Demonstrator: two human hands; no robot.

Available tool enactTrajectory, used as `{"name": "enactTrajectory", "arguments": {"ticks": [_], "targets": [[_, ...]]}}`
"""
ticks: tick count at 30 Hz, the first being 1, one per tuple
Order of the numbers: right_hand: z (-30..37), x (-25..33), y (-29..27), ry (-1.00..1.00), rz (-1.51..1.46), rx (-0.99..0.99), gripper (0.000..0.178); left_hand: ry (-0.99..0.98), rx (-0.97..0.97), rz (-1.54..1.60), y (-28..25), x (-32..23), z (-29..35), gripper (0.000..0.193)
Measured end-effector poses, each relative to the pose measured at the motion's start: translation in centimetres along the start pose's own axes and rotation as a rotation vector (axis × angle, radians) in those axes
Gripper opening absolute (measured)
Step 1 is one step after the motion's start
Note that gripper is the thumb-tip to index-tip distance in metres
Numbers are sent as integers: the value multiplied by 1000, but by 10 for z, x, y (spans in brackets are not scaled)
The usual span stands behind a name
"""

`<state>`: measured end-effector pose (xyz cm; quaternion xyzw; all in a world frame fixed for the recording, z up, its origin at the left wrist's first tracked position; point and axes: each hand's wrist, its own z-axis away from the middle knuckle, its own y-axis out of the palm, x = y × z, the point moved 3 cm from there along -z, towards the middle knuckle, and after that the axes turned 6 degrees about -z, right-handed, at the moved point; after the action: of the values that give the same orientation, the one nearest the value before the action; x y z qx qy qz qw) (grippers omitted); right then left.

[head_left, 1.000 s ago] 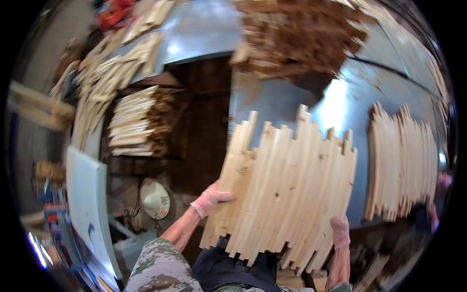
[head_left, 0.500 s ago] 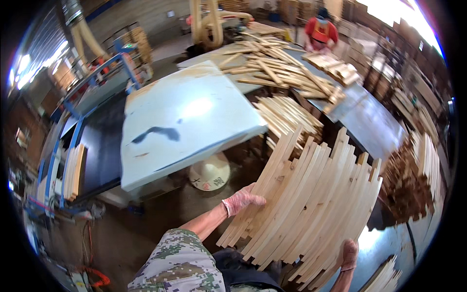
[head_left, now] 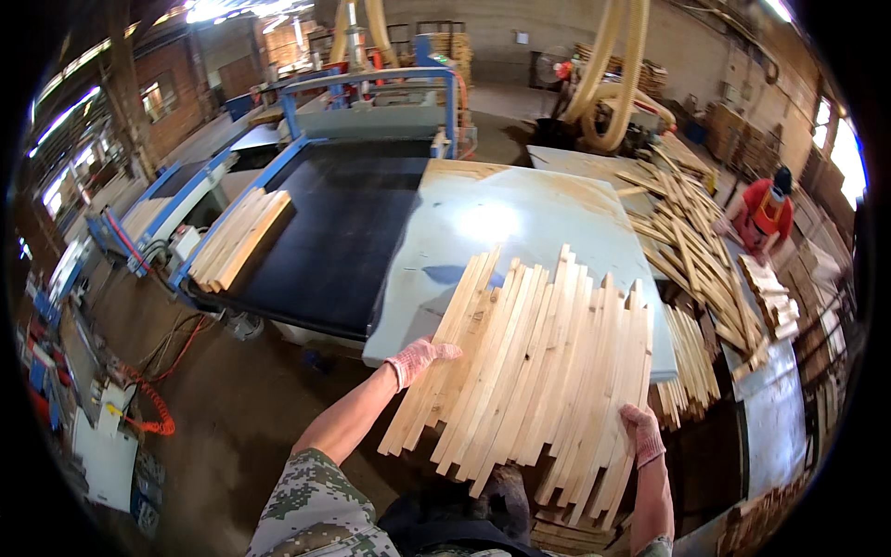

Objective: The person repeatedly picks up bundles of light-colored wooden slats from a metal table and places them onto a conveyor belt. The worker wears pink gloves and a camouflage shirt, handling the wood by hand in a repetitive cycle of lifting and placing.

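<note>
Between my two gloved hands I carry a wide row of pale wooden strips, pressed side by side with uneven ends. My left hand grips the row's left edge, its thumb on top and its fingers hidden beneath. On the right edge, my right hand is closed round the outer strips. The row's far ends overlap the near part of a pale blue-white table in my view. To the left of that table lies a black conveyor belt, with a small bundle of wooden strips on its left side.
A blue machine frame spans the belt's far end. Loose wooden strips lie heaped on the right, near a person in red. An orange coiled hose rests at the lower left. Thick ducts stand at the back.
My view has swung left, bringing the black belt and blue machine toward the middle. The strips, still in both hands, are now in front of the pale table.
</note>
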<state>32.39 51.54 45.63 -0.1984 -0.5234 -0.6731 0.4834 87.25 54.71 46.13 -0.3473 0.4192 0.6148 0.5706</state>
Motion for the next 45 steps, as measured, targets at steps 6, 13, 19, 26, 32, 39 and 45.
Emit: {"name": "enactTrajectory", "arguments": {"ticks": [6, 13, 19, 26, 32, 39, 45], "targets": [[-121, -2, 37, 64, 148, -10, 29, 5, -223, -67, -57, -24, -19, 81], [-232, -19, 87, -19, 39, -39, 37, -210, -246, -864, -141, -110, -103, 102], [-294, -25, 242, 89, 321, 56, 33, -326, -680, -1200, -227, -144, -102, 116], [-328, -124, 475, 151, 159, 180, 26, -323, -1024, -1453, -397, -117, -44, 112], [-333, -214, 625, 292, 83, 150, 44, -362, -1011, -1488, -564, -125, 5, 105], [-342, -267, 701, 100, 346, 124, 31, -291, -1001, -1582, -656, -134, 29, 100], [-298, -206, 727, -18, 1574, 78, 69, -124, -1075, -1709, -675, -106, 37, 83]]}}
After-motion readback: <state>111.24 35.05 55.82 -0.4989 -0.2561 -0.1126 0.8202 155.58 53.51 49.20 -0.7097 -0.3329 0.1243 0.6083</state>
